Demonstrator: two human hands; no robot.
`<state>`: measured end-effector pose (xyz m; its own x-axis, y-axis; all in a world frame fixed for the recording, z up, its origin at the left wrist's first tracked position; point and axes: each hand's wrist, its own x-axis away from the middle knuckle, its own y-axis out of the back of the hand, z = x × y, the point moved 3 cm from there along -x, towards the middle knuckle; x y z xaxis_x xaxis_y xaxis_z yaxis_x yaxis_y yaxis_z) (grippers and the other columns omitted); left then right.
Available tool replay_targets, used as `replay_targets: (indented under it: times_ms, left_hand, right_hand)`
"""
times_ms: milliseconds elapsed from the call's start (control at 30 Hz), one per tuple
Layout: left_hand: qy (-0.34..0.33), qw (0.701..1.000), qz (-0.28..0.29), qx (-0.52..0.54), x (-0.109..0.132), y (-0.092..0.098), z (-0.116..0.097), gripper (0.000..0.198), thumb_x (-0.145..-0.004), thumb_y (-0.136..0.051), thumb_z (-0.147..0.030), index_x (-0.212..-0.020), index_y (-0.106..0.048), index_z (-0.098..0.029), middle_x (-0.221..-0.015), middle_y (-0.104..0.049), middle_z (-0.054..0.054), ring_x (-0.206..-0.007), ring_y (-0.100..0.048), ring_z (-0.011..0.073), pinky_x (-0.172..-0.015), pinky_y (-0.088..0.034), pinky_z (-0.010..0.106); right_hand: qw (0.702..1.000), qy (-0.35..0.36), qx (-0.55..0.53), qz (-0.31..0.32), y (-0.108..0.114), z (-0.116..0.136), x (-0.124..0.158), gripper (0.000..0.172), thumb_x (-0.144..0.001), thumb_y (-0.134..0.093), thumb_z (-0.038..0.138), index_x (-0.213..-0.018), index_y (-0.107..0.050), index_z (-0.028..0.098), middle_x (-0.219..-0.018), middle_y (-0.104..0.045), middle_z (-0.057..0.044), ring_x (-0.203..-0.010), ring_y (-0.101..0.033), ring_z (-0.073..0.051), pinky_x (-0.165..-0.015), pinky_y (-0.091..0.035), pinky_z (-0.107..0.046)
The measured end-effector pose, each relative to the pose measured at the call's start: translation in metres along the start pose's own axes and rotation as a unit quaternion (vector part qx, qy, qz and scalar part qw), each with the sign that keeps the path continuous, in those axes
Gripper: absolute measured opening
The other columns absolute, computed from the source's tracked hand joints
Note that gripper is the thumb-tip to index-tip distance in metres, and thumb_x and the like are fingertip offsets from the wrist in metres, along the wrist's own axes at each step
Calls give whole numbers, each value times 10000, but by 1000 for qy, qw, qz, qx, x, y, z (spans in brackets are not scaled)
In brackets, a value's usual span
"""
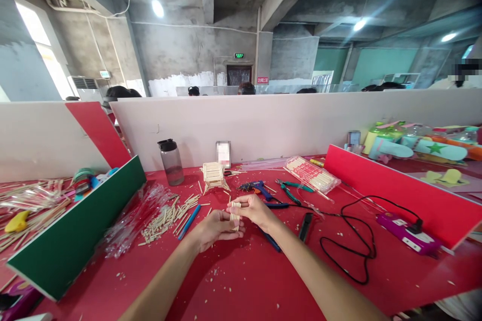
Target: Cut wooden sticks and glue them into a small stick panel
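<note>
Over the red table [241,281] both my hands meet on a small panel of glued wooden sticks [235,214]. My left hand [214,228] cups it from below, fingers curled round its lower end. My right hand [253,209] pinches its top edge from the right. Just beyond stands a small wooden stick structure [213,175]. To the left of my hands lies a loose pile of short sticks [165,219] with a blue pen [189,221] beside it.
A blue glue gun [259,188], green-handled pliers [291,191], a packet of sticks [313,174], a dark bottle [171,161], crumpled clear wrappers [131,220], a black cable [354,241] to a purple power strip [406,230], and green [75,230] and red [395,195] dividers surround the spot. Other people sit behind the white partition.
</note>
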<state>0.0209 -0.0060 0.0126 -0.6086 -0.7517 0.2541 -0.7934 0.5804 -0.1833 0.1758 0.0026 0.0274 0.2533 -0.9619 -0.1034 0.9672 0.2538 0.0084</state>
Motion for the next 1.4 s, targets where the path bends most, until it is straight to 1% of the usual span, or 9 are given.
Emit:
replay_targets:
  times_ms: [267, 467, 567, 667, 833, 900, 1067, 1200, 1400]
  left_hand:
    - [3, 1000, 13, 8, 3, 0, -3, 399, -684, -879, -361, -923, -739, -73, -943, -771, 165, -899, -751, 249, -944, -560, 357]
    - [6, 1000, 6, -1, 4, -1, -2, 397, -694, -872, -373, -919, -731, -77, -970, -768, 171, -911, -749, 252, -933, -559, 346]
    - [9, 1000, 16, -10, 3, 0, -2, 410, -695, -871, -381, -932, -722, -81, -995, -764, 173, -925, -747, 250, -908, -564, 323]
    - [14, 1000, 17, -7, 3, 4, -3, 445, -742, -825, -451, -975, -698, -95, -993, -764, 170, -905, -751, 247, -845, -582, 313]
    - [15, 1000, -27, 6, 4, 13, -6, 532, -810, -699, -604, -987, -653, -105, -924, -766, 165, -832, -761, 255, -760, -599, 334]
    - [4, 999, -31, 1, 5, 13, -7, 510, -791, -731, -583, -964, -655, -110, -939, -764, 155, -841, -760, 251, -774, -597, 333]
    - [-18, 998, 7, -52, 3, 6, -5, 450, -712, -840, -466, -947, -705, -106, -989, -761, 147, -908, -746, 242, -840, -580, 321]
    - [-7, 997, -10, -80, 0, 4, -3, 450, -672, -868, -439, -921, -732, -91, -928, -767, 155, -858, -748, 238, -803, -582, 307]
    - [-7, 997, -12, -80, 0, 8, -4, 410, -678, -865, -407, -910, -746, -91, -918, -771, 152, -837, -745, 220, -797, -583, 288]
  right_hand:
    - [1000, 8, -4, 13, -1, 0, -1, 528, -573, -866, 533, -912, -777, 138, -851, -783, -92, -797, -718, -247, -781, -517, -345]
    - [1000, 6, -9, 11, -1, 0, -1, 500, -591, -863, 515, -904, -780, 133, -833, -783, -92, -766, -710, -231, -744, -505, -319]
    - [1000, 3, -19, 10, 0, 0, 0, 515, -582, -863, 527, -902, -780, 132, -827, -780, -88, -759, -701, -223, -739, -499, -312]
    - [1000, -4, -21, 7, 0, 0, -1, 537, -575, -857, 556, -897, -782, 133, -809, -774, -82, -724, -681, -212, -694, -484, -304]
    - [1000, -5, -23, -3, 2, -3, -3, 538, -572, -858, 566, -898, -789, 144, -760, -759, -57, -695, -655, -195, -689, -467, -299]
    - [1000, -8, -23, -10, 2, -3, -3, 549, -555, -867, 564, -899, -788, 144, -772, -762, -62, -713, -662, -205, -701, -473, -306]
    - [1000, -11, -27, -8, 0, 0, -1, 570, -545, -877, 554, -919, -780, 135, -825, -774, -88, -786, -696, -242, -766, -497, -339]
    - [999, -8, -33, -8, -1, -2, -2, 571, -552, -871, 553, -924, -778, 129, -835, -778, -98, -799, -704, -248, -758, -498, -337]
    - [1000, 15, -27, -7, -2, -9, -5, 545, -602, -855, 541, -956, -781, 133, -845, -777, -92, -772, -695, -223, -733, -488, -316]
